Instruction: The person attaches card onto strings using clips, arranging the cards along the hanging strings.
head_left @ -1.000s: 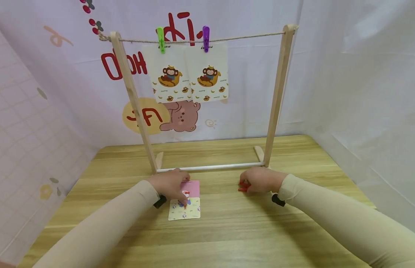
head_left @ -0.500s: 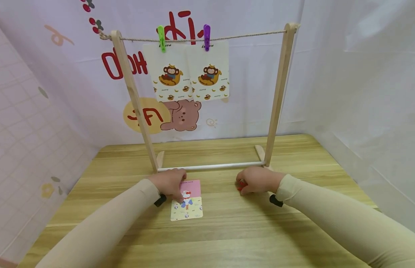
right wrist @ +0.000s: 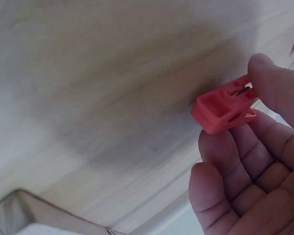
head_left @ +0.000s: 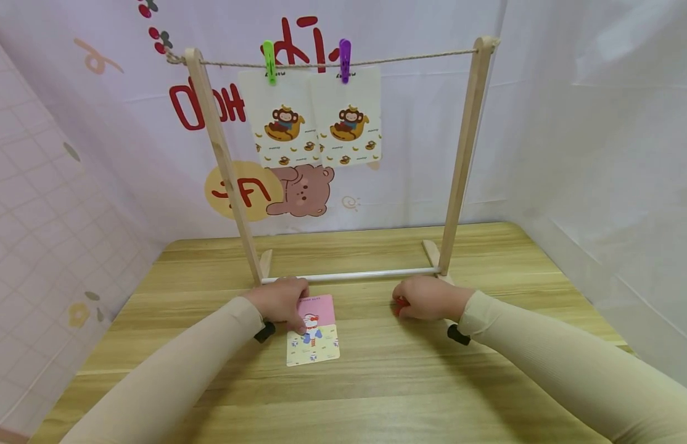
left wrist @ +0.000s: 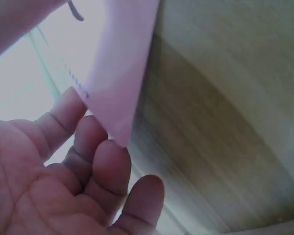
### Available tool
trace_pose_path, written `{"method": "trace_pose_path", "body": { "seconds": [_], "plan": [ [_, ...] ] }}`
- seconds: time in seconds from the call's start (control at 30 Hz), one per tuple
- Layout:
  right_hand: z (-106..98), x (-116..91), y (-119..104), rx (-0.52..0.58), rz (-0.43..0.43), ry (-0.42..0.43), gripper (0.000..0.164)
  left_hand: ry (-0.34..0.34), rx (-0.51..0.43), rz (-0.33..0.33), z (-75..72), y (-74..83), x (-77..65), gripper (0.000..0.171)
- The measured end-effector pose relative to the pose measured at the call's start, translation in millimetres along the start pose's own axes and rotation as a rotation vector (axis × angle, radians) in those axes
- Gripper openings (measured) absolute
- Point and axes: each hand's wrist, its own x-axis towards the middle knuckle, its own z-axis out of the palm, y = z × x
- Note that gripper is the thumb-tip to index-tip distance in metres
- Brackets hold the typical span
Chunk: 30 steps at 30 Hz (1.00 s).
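Observation:
My left hand (head_left: 282,302) holds a pink and yellow card (head_left: 320,346) printed with a cartoon kitten figure, left of centre over the table. The thumb lies across the card while the fingertips sit along its far edge, as the left wrist view shows on the pink part (left wrist: 115,63). To the right, my right hand (head_left: 427,297) pinches a small red clothespin (right wrist: 223,107) between thumb and fingers, close over the wood. In the head view most of that clothespin (head_left: 401,305) is hidden by the hand.
A wooden frame (head_left: 462,154) with a white bottom bar (head_left: 366,274) stands behind the hands. From its rope (head_left: 421,59) hang two monkey cards (head_left: 351,98), one under a green clothespin (head_left: 271,61), the other under a purple clothespin (head_left: 345,60). A printed cloth (head_left: 410,185) backs the table (head_left: 377,388).
The card has shifted slightly to the right with my left hand. In my right fingers the red clothespin has turned and shows less in the head view. The hanging cards stay put.

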Motion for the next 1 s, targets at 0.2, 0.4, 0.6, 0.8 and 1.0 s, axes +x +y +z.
{"method": "trace_pose_path", "body": {
  "seconds": [0.2,0.4,0.6,0.8,1.0],
  "plan": [
    [2.2,-0.7,2.9,-0.020,-0.032,0.055,0.037,0.030,-0.033,0.038,2.0,0.6,1.0,0.059],
    [2.8,-3.3,4.9,-0.015,-0.042,0.108,0.032,0.049,-0.083,0.054,4.6,0.3,3.0,0.052],
    [4.2,-3.6,5.7,-0.013,-0.074,0.167,0.034,0.089,-0.168,0.081,4.5,1.9,1.8,0.041],
    [3.1,-3.8,6.1,-0.007,-0.103,0.199,0.035,0.137,-0.238,0.146,3.1,3.2,0.1,0.037],
    [1.2,-3.9,5.0,-0.001,-0.108,0.206,0.034,0.173,-0.243,0.180,2.1,4.9,1.1,0.034]
  ]
}}
